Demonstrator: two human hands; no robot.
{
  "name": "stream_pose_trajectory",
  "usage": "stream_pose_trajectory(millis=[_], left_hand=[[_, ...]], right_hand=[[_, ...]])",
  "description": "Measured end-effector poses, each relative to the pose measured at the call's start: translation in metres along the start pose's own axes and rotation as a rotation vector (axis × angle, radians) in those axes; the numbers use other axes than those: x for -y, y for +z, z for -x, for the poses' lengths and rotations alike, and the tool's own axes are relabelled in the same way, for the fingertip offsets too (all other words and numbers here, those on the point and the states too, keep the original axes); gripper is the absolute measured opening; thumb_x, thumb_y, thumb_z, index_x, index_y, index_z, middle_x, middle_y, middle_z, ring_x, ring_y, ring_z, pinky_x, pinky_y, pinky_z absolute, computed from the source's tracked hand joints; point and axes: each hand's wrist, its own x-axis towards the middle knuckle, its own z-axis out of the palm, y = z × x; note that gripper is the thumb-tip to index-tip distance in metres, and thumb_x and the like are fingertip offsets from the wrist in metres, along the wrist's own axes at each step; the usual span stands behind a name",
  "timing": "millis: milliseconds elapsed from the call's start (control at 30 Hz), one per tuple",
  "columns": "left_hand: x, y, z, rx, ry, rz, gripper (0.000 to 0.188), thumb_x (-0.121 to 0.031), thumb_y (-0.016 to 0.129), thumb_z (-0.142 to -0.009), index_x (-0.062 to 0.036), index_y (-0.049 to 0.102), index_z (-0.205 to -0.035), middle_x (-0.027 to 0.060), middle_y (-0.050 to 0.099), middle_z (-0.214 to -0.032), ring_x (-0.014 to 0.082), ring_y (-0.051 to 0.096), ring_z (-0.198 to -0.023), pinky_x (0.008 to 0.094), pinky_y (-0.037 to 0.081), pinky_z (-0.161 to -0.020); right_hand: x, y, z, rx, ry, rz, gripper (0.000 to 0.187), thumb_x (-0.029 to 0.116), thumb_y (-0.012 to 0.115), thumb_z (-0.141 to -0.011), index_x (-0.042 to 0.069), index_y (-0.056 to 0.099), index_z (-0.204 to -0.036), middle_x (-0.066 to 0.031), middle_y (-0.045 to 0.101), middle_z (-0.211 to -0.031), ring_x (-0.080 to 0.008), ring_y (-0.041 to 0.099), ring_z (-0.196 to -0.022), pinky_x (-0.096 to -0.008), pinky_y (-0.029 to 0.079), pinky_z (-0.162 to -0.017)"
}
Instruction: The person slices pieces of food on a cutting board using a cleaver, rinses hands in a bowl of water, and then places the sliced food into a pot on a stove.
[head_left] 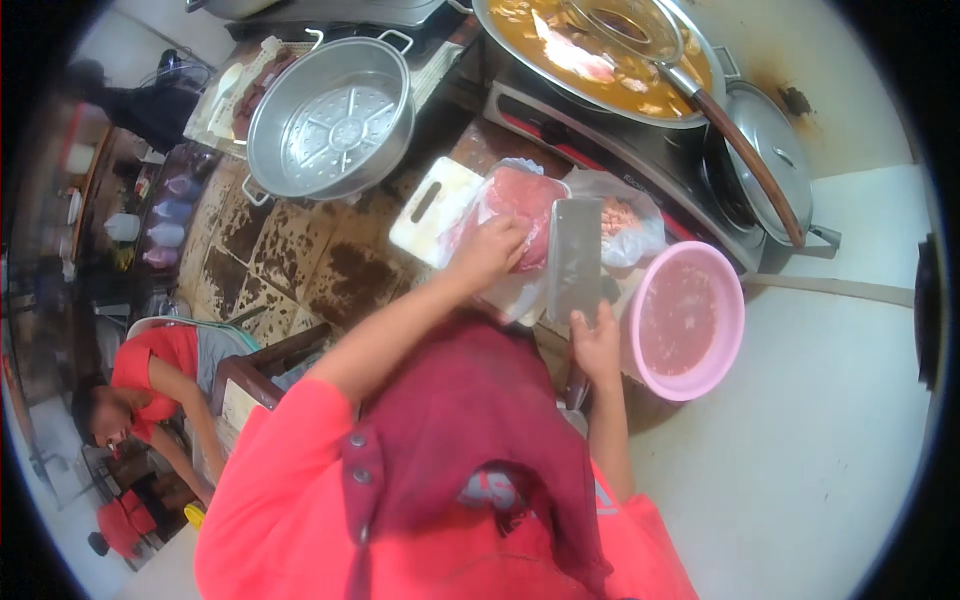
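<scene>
A slab of raw pink meat [527,195] lies on a white cutting board [437,212], over a plastic bag. My left hand [490,252] presses on its near left side with fingers curled and closed against it. In my right hand [597,345] is the handle of a cleaver. The broad grey blade of the cleaver [575,260] stands along the right edge of the meat; whether it touches the meat I cannot tell. Just right of the blade, small pink pieces of meat [622,215] sit in a clear plastic bag [650,235].
A pink basin [735,300] of cloudy reddish liquid stands at my right. Ahead, a large pan [600,112] of orange-brown stew sits on a stove [640,180], with a wooden-handled strainer [735,145] across it. An aluminium steamer pot [260,150] stands front left. Another person [165,375] sits at far left.
</scene>
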Motion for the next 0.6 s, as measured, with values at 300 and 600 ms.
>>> stream_pose_trajectory(millis=[300,600], left_hand=[[0.01,-0.003,-0.009,0.171,0.167,-0.225,0.011,-0.013,0.062,-0.08,-0.0049,0.054,-0.078,0.0099,0.055,-0.081,0.0278,0.061,-0.075,0.0385,0.052,-0.059],[0.007,0.001,-0.002,0.015,0.22,-0.296,0.014,-0.011,0.065,-0.073,-0.0057,0.053,-0.076,0.0093,0.056,-0.073,0.0272,0.061,-0.061,0.0356,0.052,-0.052]], right_hand=[[0.007,0.009,0.007,0.029,0.012,-0.01,0.021,0.006,0.057,-0.089,-0.004,0.055,-0.107,-0.0178,0.067,-0.099,-0.0238,0.064,-0.093,-0.0355,0.048,-0.084],[0.007,0.022,0.019,0.056,0.046,0.023,0.021,0.007,0.057,-0.088,-0.006,0.051,-0.103,-0.0301,0.063,-0.095,-0.0439,0.063,-0.097,-0.0432,0.049,-0.08]])
